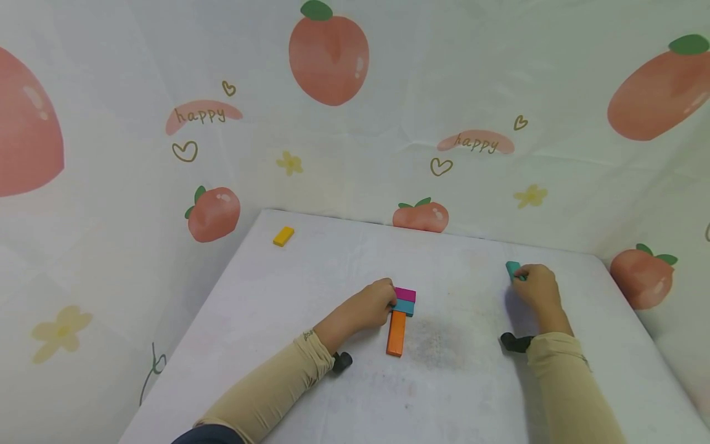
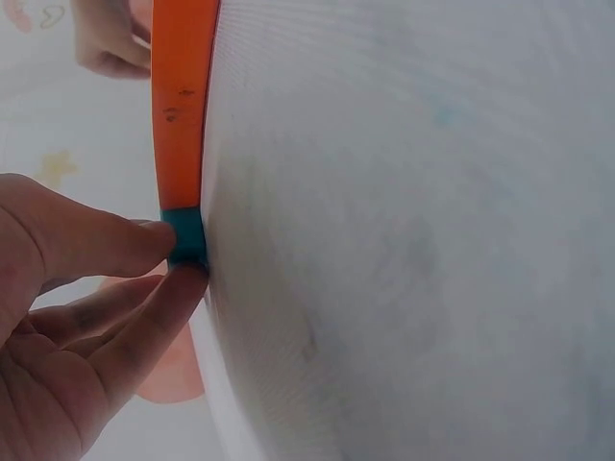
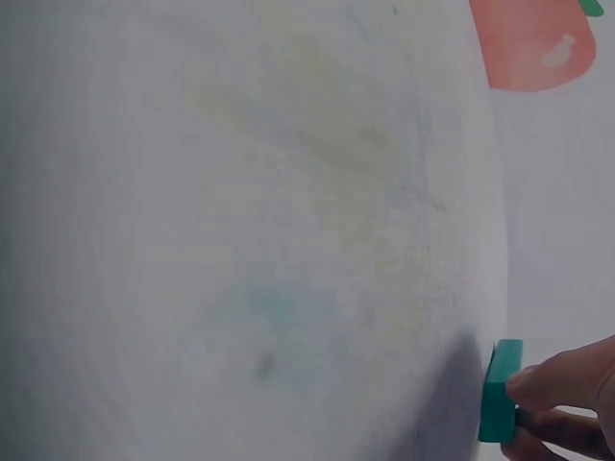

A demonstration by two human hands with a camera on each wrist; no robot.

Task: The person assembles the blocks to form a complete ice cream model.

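Near the middle of the table, my left hand (image 1: 378,303) pinches the left end of a blue block (image 1: 404,308) between thumb and fingers. The left wrist view shows the thumb and a fingertip on that blue block (image 2: 186,237), against the orange block (image 2: 181,115). A magenta block (image 1: 406,295) lies along the far side of the blue one. The long orange block (image 1: 396,334) runs from the blue block toward me. Farther right, my right hand (image 1: 537,288) grips a teal block (image 1: 513,267); in the right wrist view the thumb presses this teal block (image 3: 500,396).
A yellow block (image 1: 283,236) lies by itself at the table's far left corner. The white table (image 1: 444,394) is bounded behind and at the sides by a hanging cloth (image 1: 377,154) with printed peaches. Black wrist-worn pieces (image 1: 516,343) stick out below the hands.
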